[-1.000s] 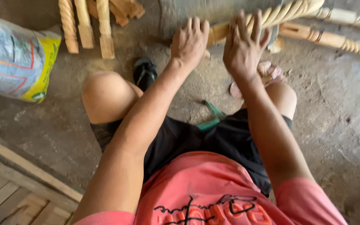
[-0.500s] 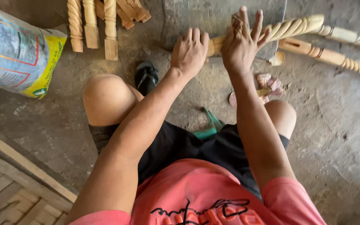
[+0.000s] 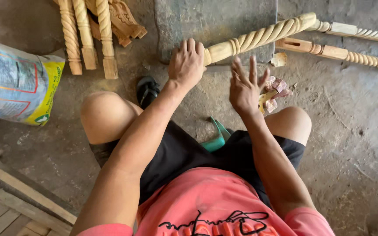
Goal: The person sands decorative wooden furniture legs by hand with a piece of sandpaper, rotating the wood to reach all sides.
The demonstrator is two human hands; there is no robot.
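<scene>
My left hand rests palm down on the near end of a pale twisted wooden spindle, gripping it where it lies across a grey stone slab. Just below the spindle, my right hand hovers with fingers spread and holds nothing. Beside that hand lie crumpled scraps of reddish and yellow sandpaper. I sit with knees bent, in black shorts and a pink shirt.
Two more carved spindles lie on the concrete floor at the upper right. A bundle of twisted spindles lies at the upper left, with a printed sack at the left. A black sandal, a green sandal strap and wooden boards are near me.
My right hand has lifted off the spindle and drawn back toward me, fingers spread. My left hand has stayed on the spindle's near end.
</scene>
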